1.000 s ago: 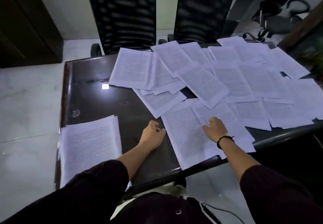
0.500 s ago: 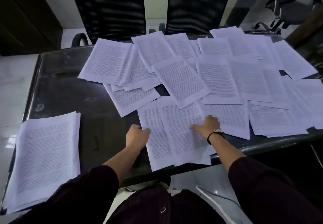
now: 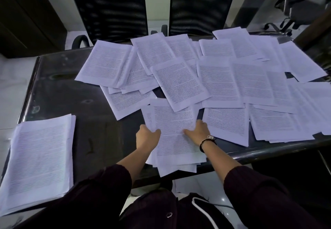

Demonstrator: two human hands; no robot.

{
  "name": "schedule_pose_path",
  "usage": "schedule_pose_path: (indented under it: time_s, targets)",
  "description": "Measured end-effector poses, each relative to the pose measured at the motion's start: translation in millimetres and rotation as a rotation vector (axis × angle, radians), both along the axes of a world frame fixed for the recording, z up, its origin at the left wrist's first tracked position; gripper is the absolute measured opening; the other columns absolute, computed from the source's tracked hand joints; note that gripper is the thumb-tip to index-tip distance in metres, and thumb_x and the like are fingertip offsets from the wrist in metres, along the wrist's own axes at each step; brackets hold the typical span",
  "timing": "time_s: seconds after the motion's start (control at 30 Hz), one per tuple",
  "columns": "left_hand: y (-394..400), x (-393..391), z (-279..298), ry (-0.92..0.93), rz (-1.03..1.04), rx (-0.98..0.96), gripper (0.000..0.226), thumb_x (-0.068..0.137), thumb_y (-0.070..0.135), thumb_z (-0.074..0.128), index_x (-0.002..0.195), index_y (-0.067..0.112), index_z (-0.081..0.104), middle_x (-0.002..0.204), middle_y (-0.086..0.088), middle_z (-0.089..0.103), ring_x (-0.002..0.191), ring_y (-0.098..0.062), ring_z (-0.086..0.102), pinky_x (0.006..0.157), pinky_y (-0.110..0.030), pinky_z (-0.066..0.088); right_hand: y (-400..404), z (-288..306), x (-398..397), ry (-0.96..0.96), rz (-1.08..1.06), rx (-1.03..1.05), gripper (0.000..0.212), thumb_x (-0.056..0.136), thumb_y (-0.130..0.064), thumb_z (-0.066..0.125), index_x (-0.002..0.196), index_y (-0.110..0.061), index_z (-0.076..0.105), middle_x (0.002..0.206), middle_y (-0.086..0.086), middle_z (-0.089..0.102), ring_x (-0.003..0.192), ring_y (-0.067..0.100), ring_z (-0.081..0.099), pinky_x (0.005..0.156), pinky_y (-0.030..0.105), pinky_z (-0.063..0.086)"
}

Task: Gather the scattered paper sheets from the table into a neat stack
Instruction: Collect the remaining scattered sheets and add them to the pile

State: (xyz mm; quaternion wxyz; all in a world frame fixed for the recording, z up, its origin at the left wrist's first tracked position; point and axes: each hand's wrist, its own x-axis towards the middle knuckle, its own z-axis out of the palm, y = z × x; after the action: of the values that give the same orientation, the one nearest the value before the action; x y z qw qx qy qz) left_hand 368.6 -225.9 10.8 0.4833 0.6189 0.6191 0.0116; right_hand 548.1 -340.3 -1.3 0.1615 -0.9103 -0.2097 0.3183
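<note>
Several printed paper sheets (image 3: 180, 83) lie scattered and overlapping across the middle and right of the dark glossy table (image 3: 75, 103). A neat stack of sheets (image 3: 39, 159) sits at the table's near left corner. In front of me a small bundle of sheets (image 3: 175, 139) lies over the near edge. My left hand (image 3: 147, 136) grips its left edge with the thumb on top. My right hand (image 3: 198, 132), with a black wrist band, presses flat on its right side.
Two black mesh office chairs (image 3: 111, 7) (image 3: 202, 5) stand behind the far edge of the table. A dark wooden cabinet (image 3: 23, 17) is at the far left. Another chair base and cables (image 3: 290, 21) sit at the far right.
The two near sheets that lay side by side have been slid together into one overlapping bundle. My left hand moved from the bare table onto its left edge. The camera leaned closer.
</note>
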Motion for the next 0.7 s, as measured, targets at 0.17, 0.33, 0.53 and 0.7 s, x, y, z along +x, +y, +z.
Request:
schedule_pose_path:
  time_s: [0.17, 0.33, 0.53, 0.7]
  targets:
    - [-4.5, 10.3, 0.7, 0.067, -0.036, 0.046, 0.060, 0.093, 0.041, 0.070, 0.136, 0.007, 0.048, 0.134, -0.009, 0.054, 0.117, -0.026, 0.058, 0.089, -0.041, 0.058, -0.9, -8.0, -18.6, -0.082, 0.004, 0.037, 0.061, 0.086, -0.037, 0.073, 0.129, -0.003, 0.045, 0.126, 0.016, 0.051, 0.112, 0.035, 0.055, 0.091, 0.042, 0.052]
    - [-2.2, 5.3, -6.9, -0.097, -0.031, -0.266, 0.081, 0.075, 0.050, 0.080, 0.136, 0.007, 0.048, 0.121, -0.004, 0.066, 0.097, -0.022, 0.069, 0.070, -0.037, 0.063, -13.0, -9.7, -9.7, 0.315, -0.158, 0.232, 0.039, 0.088, -0.026, 0.072, 0.119, -0.009, 0.054, 0.113, 0.004, 0.067, 0.099, 0.022, 0.065, 0.089, 0.037, 0.054]
    - [-2.6, 4.4, 20.5, -0.359, 0.104, -0.581, 0.044, 0.083, 0.002, 0.075, 0.126, 0.005, 0.065, 0.113, -0.018, 0.077, 0.100, -0.041, 0.076, 0.089, -0.062, 0.060, -52.5, 20.2, 28.8, 0.782, -0.147, 0.518, 0.053, 0.082, -0.025, 0.082, 0.129, -0.008, 0.064, 0.126, 0.013, 0.072, 0.112, 0.032, 0.070, 0.099, 0.047, 0.055]
    - [-12.0, 12.0, 57.1, -0.591, -0.040, -0.616, 0.037, 0.091, -0.008, 0.070, 0.125, 0.007, 0.070, 0.120, -0.015, 0.077, 0.110, -0.039, 0.074, 0.099, -0.058, 0.056, -71.1, 59.4, 44.5, 0.870, -0.214, 0.710, 0.043, 0.087, -0.011, 0.074, 0.129, -0.011, 0.064, 0.128, 0.018, 0.070, 0.114, 0.039, 0.068, 0.103, 0.057, 0.050]
